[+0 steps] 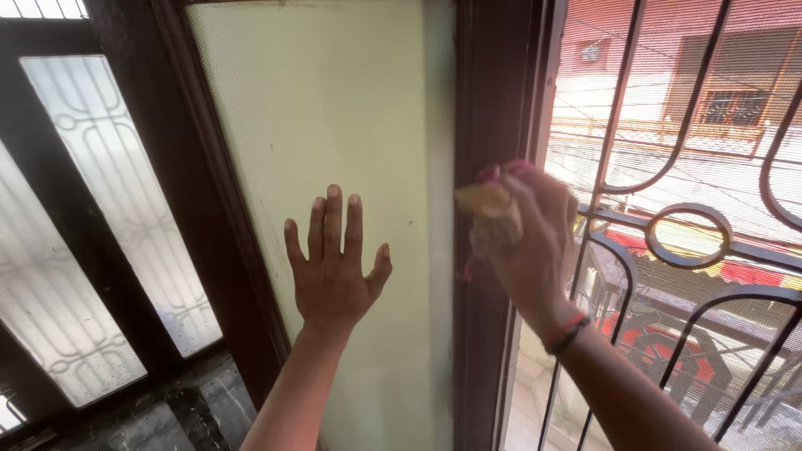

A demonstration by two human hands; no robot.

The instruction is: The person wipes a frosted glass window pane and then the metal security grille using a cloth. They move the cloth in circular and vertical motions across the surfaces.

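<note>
The fingers of the left hand (334,271) are spread apart and pressed flat, palm forward, against a tall pale green panel (334,108) covered in fine woven mesh. The thumb angles out to the right. The panel's surface looks matte and slightly speckled with small dark marks, and it reaches from near the top of the view down past the forearm.

The fingers of the right hand (526,238) are curled tightly around a crumpled cloth (489,209), yellowish with pink edges, soft and bunched. The cloth is held against the dark brown wooden frame (484,100) that runs upright along the panel's right edge, smooth and glossy. A red and black thread band (566,331) circles the right wrist.

To the right of that hand stands a metal window grille (689,236) of thin dark bars bent into curves, with a round ring near the middle. Behind it a fine screen blurs sunlit buildings in reddish tones.

To the left of the panel, another dark wooden upright (209,192) slants down, and beyond it are frosted glass panes (117,184), white and patterned with raised looping lines. At the lower left lies a dark marble floor (209,401), polished, with pale veins.
</note>
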